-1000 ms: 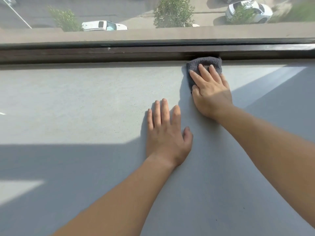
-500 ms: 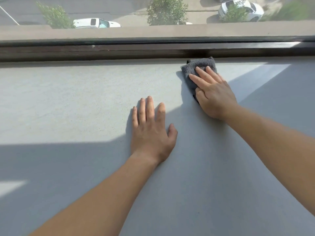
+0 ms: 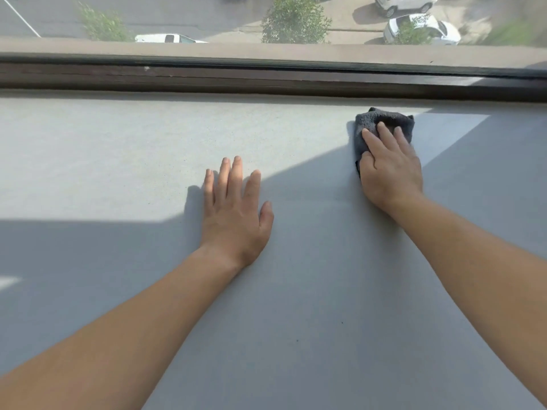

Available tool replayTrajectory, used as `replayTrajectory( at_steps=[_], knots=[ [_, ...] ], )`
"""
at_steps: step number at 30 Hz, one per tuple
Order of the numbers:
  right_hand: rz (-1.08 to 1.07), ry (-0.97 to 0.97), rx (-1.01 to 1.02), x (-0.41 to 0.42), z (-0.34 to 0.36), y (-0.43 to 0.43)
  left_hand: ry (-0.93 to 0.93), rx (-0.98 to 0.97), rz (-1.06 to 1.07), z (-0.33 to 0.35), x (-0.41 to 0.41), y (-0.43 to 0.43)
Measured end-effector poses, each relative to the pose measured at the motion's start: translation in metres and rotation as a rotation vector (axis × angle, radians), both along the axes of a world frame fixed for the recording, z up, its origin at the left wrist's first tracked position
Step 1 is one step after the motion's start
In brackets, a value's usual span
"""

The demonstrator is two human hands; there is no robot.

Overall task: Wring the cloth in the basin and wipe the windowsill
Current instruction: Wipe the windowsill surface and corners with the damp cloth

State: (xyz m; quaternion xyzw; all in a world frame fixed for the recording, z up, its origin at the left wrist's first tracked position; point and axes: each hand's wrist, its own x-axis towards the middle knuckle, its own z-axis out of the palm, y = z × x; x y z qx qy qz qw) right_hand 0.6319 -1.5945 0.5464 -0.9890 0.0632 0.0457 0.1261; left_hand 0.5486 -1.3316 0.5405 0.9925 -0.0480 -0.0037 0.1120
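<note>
Head view: the cloth [image 3: 381,118] lies bunched at the far edge of the windowsill [image 3: 118,161], just short of the window frame [image 3: 207,78]; the right hand [image 3: 390,170] presses it down, fingers extended rather than clenched — judged a wiping hold, spreading pressure; the left hand [image 3: 233,211] rests palm-down, fingers straight, holding nothing — apparently a brace for the reach; no basin in view.

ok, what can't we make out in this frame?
Head view only.
basin: out of frame, nothing of it shows.
cloth: near half hidden under the right hand; wetness cannot be told.
windowsill: both ends cut off by the frame edges; patches hidden under the left hand and the forearms.
dust: too fine to see, especially in shadow.
</note>
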Motion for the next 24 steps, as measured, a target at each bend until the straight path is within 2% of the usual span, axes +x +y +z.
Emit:
replayTrajectory(
  at_steps=[2, 5, 7, 9, 14, 16, 20, 22, 24],
  knots=[
    [-0.005, -0.013, -0.01, -0.01, 0.0, 0.016, 0.004, -0.053, -0.005, 0.005, -0.016, -0.011],
    [0.25, -0.017, -0.013, -0.049, -0.001, 0.037, 0.044, -0.107, -0.026, 0.009, -0.042, -0.031],
    [0.343, 0.013, -0.023, -0.064, 0.001, 0.028, 0.064, -0.108, -0.009, 0.009, -0.054, -0.037],
    [0.306, 0.021, -0.021, -0.063, 0.005, 0.01, 0.081, -0.111, -0.004, 0.009, -0.062, -0.036],
    [0.034, 0.007, -0.021, -0.06, 0.011, 0.012, 0.063, -0.074, -0.009, 0.011, -0.064, -0.034],
    [0.103, 0.0, -0.014, -0.074, 0.013, 0.03, 0.058, -0.067, -0.007, 0.012, -0.064, -0.034],
    [0.39, 0.032, -0.018, -0.105, 0.019, 0.026, 0.055, -0.068, 0.001, 0.016, -0.065, -0.032],
    [0.341, 0.048, -0.013, -0.102, 0.021, 0.002, 0.057, -0.069, -0.002, 0.018, -0.065, -0.033],
    [0.191, 0.046, -0.013, -0.1, 0.022, -0.013, 0.051, -0.061, -0.004, 0.017, -0.067, -0.034]
  ],
)
